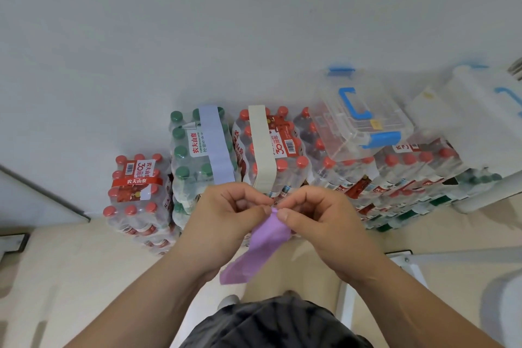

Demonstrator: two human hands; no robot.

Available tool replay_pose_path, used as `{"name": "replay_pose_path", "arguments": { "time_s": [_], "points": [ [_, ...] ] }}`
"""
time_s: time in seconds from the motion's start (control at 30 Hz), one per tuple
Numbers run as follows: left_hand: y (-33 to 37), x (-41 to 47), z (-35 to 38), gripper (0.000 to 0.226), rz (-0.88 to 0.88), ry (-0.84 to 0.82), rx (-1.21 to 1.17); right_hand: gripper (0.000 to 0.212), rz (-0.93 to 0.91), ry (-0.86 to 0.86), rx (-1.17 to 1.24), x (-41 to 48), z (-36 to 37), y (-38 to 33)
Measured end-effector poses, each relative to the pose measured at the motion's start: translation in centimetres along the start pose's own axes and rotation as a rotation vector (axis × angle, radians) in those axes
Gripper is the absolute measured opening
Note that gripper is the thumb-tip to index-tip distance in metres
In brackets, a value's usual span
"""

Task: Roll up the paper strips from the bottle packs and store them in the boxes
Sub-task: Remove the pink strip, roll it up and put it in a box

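Both the left hand point(223, 215) and the right hand point(316, 220) pinch the top end of the purple paper strip point(254, 251), which hangs down-left above the beige floor point(84, 277), before bottle packs point(262, 150) by a white wall point(197, 22).

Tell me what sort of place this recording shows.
Probably a storeroom or stock corner: shrink-wrapped bottle packs stacked on the floor against a white wall, with a clear storage box on top. The left hand and right hand pinch a purple paper strip.
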State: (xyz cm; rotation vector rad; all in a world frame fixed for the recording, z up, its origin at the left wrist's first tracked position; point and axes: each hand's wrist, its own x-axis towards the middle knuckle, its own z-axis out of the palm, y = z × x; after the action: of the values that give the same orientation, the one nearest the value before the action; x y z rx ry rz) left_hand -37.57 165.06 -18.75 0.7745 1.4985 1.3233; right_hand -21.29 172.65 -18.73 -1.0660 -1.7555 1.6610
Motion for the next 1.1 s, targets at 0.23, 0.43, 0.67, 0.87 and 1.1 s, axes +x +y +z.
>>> {"name": "replay_pose_path", "arguments": {
  "time_s": [0.23, 0.43, 0.67, 0.87, 1.1],
  "points": [
    [0.0, 0.5, 0.5, 0.020, -0.006, 0.000, 0.159, 0.020, 0.075, 0.023, -0.067, 0.4, -0.8, 0.1],
    [0.0, 0.9, 0.8, 0.018, 0.087, 0.030, 0.395, 0.015, 0.045, 0.029, -0.219, 0.9, -1.0, 0.4],
    [-0.1, 0.8, 0.6, 0.024, 0.162, 0.014, 0.283, 0.018, -0.003, -0.009, -0.179, 1.4, -1.6, -0.1],
    [0.3, 1.2, 0.5, 0.026, 0.142, 0.034, 0.186, 0.021, -0.037, -0.028, -0.134, 1.4, -1.4, -0.5],
    [0.5, 1.7, 0.6, 0.029, 0.223, 0.053, 0.216, 0.015, -0.002, 0.000, -0.054, 2.2, -1.8, -1.5]
  ]
}}
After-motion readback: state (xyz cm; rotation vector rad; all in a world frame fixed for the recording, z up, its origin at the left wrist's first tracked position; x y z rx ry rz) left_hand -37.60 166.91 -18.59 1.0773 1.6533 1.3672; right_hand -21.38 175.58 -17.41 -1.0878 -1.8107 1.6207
